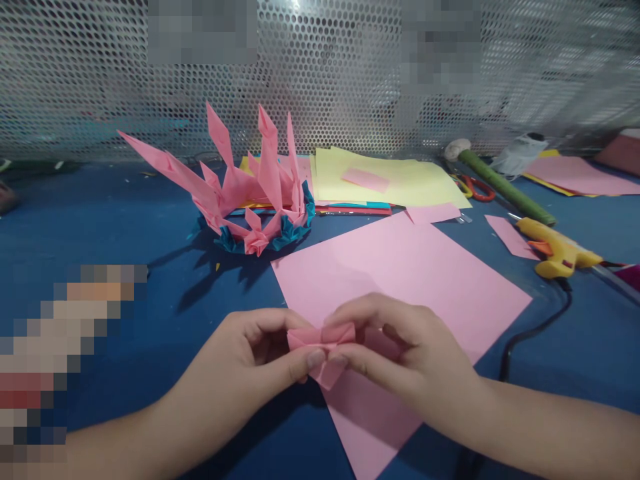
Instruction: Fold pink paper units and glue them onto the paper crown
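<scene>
A small piece of folded pink paper (320,338) is pinched between both hands, with a pointed flap hanging down below the thumbs. My left hand (255,353) grips its left side, thumb in front and fingers behind. From the right, my right hand (400,340) holds the other side in the same way, the two thumb tips close together. Under the hands lies a large pink sheet (425,280), turned cornerwise on the blue table (125,233). Beyond the left hand stands a crown-like ring of folded pink paper (270,160) with tall points and a blue base.
Yellow paper sheets (395,177) lie on a coloured stack at the back. On the right are a yellow glue gun (560,250) with a black cord, a green-wrapped stick (505,183) and red-handled scissors (479,189). A perforated metal panel (325,87) closes off the rear.
</scene>
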Demonstrator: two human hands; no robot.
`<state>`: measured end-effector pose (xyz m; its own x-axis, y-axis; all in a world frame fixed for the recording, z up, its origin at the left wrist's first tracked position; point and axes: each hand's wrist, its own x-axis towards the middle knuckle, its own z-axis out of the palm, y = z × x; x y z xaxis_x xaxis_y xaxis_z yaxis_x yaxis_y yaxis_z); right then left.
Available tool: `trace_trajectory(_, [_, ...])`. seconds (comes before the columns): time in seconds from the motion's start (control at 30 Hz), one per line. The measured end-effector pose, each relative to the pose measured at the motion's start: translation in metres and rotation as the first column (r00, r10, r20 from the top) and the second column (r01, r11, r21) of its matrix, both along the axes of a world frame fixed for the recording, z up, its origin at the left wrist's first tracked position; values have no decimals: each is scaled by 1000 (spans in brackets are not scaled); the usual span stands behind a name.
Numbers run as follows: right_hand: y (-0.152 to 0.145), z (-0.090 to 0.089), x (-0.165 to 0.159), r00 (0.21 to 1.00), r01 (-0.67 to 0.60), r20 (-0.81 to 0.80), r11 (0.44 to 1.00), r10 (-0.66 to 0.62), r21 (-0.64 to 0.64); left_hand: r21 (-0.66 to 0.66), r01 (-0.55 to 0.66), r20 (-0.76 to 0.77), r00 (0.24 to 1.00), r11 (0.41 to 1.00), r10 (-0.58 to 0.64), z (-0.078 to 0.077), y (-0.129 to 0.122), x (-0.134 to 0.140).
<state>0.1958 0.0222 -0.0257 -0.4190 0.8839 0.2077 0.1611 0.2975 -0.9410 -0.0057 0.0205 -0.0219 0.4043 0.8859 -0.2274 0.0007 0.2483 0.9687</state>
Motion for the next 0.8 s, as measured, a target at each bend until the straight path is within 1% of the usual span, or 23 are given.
trace_trajectory(0.07, [-1, -1, -2, 1000, 15, -12, 993, -16, -118, 12, 23, -34, 999, 1000, -23, 0, -1, 0])
trace_trajectory(0.13, [-1, -1, -4, 1000, -13, -2, 976, 13, -217, 27, 43, -48, 998, 999, -42, -1, -1, 0])
trace_trajectory(0.2, [0, 1, -6, 999, -37, -10, 952, 36, -305, 44, 42, -46, 998, 998, -40, -2, -1, 1])
trace_trajectory(0.27, [0, 3, -7, 999, -33, -25, 932, 26, -360, 56, 24, -44, 999, 998, -22, -3, -2, 1])
trace_trajectory(0.33, [0, 6, -6, 1000, -10, -13, 933, 6, -361, 56, 10, -47, 999, 998, -7, -5, -2, 0])
trace_trajectory(0.4, [-1, 6, -5, 1000, 1, 13, 948, 3, -317, 48, 0, -57, 998, 999, 2, -5, -3, -1])
trace_trajectory(0.47, [-1, 6, -4, 1000, -12, 9, 960, 15, -280, 43, 7, -57, 998, 999, -4, -5, -3, -1])
trace_trajectory(0.57, [-1, 4, -3, 1000, -20, 0, 967, 20, -256, 50, 19, -52, 999, 999, -17, -4, -3, -1])
trace_trajectory(0.7, [-2, 4, -5, 999, -39, 22, 963, 46, -268, 74, 31, -107, 994, 997, -23, -3, -5, 0])
trace_trajectory(0.8, [-2, 5, -6, 995, -61, 56, 951, 82, -304, 119, 36, -167, 986, 992, -16, -2, -6, 0])
